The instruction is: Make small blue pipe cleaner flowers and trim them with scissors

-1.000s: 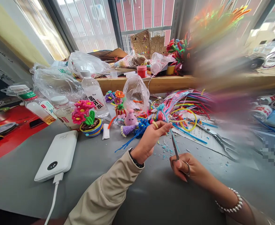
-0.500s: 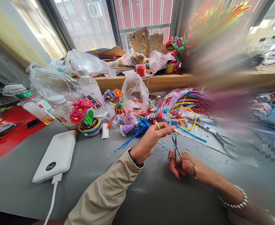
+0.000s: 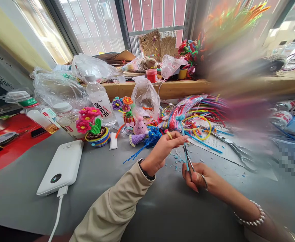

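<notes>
My left hand [image 3: 165, 148] pinches a light-blue pipe-cleaner flower [image 3: 180, 118] by its stem, with the small bloom above the fingers and the stem hanging below. My right hand [image 3: 196, 174] is closed round the handles of metal scissors [image 3: 188, 160], whose blades point up along the stem just under my left fingertips. Blue fuzz trimmings [image 3: 176, 161] lie scattered on the grey table [image 3: 147, 208] beneath. Left of my left hand lie a dark-blue pipe-cleaner flower [image 3: 152, 135] and a pink-and-purple crocheted figure [image 3: 139, 129].
A second pair of scissors [image 3: 234, 148] lies on paper at the right. Behind are bundled pipe cleaners [image 3: 207, 104]. To the left stand a potted pink flower [image 3: 97, 137], a water bottle [image 3: 101, 104] and a white power bank [image 3: 61, 166] with its cable. Something blurred covers the upper right.
The scissors have shifted slightly, and their blades sit closer together. My left hand still pinches the stem in nearly the same place.
</notes>
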A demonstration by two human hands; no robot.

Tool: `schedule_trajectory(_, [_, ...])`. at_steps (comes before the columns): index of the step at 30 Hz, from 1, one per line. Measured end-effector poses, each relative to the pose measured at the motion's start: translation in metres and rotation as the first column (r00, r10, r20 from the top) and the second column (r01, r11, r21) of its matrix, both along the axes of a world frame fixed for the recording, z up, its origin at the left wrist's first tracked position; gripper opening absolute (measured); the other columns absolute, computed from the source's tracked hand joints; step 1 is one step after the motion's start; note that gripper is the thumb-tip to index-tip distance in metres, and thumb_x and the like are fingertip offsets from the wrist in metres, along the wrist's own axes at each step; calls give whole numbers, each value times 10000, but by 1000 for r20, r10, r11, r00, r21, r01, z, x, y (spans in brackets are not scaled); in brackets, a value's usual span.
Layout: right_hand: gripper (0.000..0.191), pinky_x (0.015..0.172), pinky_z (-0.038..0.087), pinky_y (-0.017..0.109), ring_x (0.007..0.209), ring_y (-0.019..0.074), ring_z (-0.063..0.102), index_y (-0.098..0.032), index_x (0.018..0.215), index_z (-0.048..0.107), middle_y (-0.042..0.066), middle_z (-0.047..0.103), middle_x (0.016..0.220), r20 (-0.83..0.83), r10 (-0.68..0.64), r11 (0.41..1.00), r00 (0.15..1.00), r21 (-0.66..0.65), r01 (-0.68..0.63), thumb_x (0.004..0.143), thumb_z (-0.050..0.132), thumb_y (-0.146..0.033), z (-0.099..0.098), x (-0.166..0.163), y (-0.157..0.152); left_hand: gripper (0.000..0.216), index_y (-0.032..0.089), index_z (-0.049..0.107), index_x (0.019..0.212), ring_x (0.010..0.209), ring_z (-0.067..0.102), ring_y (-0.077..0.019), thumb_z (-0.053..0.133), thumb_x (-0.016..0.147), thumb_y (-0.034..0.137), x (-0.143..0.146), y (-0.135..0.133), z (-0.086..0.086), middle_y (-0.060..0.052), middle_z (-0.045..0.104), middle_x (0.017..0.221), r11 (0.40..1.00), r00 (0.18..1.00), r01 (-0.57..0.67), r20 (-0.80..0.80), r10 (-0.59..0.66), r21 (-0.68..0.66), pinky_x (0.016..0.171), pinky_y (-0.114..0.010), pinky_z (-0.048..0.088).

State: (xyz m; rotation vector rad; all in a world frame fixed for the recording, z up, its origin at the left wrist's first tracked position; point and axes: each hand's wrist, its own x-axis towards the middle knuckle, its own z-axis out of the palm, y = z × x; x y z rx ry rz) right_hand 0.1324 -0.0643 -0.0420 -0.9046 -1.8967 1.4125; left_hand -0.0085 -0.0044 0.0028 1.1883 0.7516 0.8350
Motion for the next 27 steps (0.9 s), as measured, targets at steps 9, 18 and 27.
schedule_trajectory(9, [664,509,281,251,510,98,361,-146,422,421,2,388,530,56,-49,999,997,-6,49,718,286,-725,-1,1,0,234,164,477,570,686,448,-93,614,674,323,1,0,0,26,515,651,999,999,-37,18,38,-20,703,-225,305])
schedule_trajectory(18, [673,504,302,249,499,96,358,-154,428,407,1,388,518,72,-26,1000,997,14,25,702,253,-749,1,1,-1,180,173,598,714,751,499,-105,641,654,337,0,1,-2,0,594,755,997,999,-27,41,30,-70,709,-226,335])
schedule_trajectory(27, [682,501,307,249,495,99,382,-149,419,413,9,408,510,138,-38,999,990,37,34,695,256,-753,-5,1,-1,155,164,660,666,589,493,-43,725,556,252,0,5,-1,32,597,660,958,940,-195,239,244,-211,653,-200,380])
